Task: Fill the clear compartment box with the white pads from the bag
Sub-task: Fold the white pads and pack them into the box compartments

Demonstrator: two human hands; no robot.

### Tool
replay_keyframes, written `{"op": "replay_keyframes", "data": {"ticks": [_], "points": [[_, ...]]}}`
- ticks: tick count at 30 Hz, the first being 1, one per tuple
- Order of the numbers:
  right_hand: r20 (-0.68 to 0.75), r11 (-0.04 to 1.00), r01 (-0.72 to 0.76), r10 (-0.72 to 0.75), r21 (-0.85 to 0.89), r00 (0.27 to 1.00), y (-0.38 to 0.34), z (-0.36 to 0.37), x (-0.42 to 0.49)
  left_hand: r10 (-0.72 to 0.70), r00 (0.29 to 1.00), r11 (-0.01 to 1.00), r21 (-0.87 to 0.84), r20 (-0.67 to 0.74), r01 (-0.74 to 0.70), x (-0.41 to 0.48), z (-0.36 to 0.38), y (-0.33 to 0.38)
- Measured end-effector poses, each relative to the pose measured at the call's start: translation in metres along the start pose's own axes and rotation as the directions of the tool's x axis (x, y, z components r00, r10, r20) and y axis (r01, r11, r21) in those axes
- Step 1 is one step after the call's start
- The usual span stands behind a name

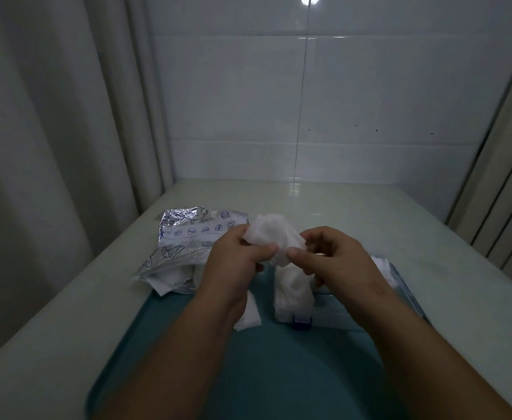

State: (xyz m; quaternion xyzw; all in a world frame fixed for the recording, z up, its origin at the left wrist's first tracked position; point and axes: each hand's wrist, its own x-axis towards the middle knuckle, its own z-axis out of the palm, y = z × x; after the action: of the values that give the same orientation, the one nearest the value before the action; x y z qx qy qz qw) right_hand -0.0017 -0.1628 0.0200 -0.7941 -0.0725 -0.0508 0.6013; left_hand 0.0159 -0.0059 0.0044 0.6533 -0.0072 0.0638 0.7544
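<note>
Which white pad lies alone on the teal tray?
The pad beside the left forearm, left of the clear box; the other pads are in the bag, the box, or the left hand and right hand.

A teal tray (pixel 279 359) is lying at six o'clock on a pale table (pixel 415 225), a grey curtain (pixel 36 147) is hanging at nine o'clock, and a white tiled wall (pixel 355 95) is standing at twelve o'clock.

We seem to be in a clinic-like room. We see glossy white wall tiles (pixel 355 95), pale curtains (pixel 51 122), a smooth counter (pixel 385 216).
</note>
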Motion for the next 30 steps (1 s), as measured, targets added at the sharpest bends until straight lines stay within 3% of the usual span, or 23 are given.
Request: {"op": "replay_keyframes", "data": {"ticks": [5, 15, 20, 23, 30], "points": [[0.049, 1.000, 0.012, -0.011, -0.017, 0.999, -0.002, -0.001, -0.001, -0.005, 0.999, 1.000, -0.005, 0.031, 0.005, -0.004, 0.003, 0.001], [-0.007, 0.990, 0.071, -0.072, -0.124, 0.997, 0.001, 0.002, -0.001, -0.014, 1.000, 0.999, -0.035, 0.025, 0.015, -0.005, 0.007, 0.001], [-0.190, 0.954, 0.139, -0.194, -0.267, 0.962, 0.004, 0.003, 0.000, -0.102, 0.991, 0.919, -0.374, 0.084, 0.127, -0.009, 0.016, 0.005], [-0.183, 0.919, 0.170, -0.247, -0.355, 0.951, 0.002, 0.009, -0.003, -0.073, 0.990, 0.868, -0.481, 0.119, 0.122, -0.011, 0.024, 0.005], [-0.075, 0.861, 0.269, -0.331, -0.431, 0.941, -0.002, 0.020, -0.010, 0.011, 1.000, 0.945, -0.327, -0.008, -0.013, -0.009, 0.026, 0.000]]}}
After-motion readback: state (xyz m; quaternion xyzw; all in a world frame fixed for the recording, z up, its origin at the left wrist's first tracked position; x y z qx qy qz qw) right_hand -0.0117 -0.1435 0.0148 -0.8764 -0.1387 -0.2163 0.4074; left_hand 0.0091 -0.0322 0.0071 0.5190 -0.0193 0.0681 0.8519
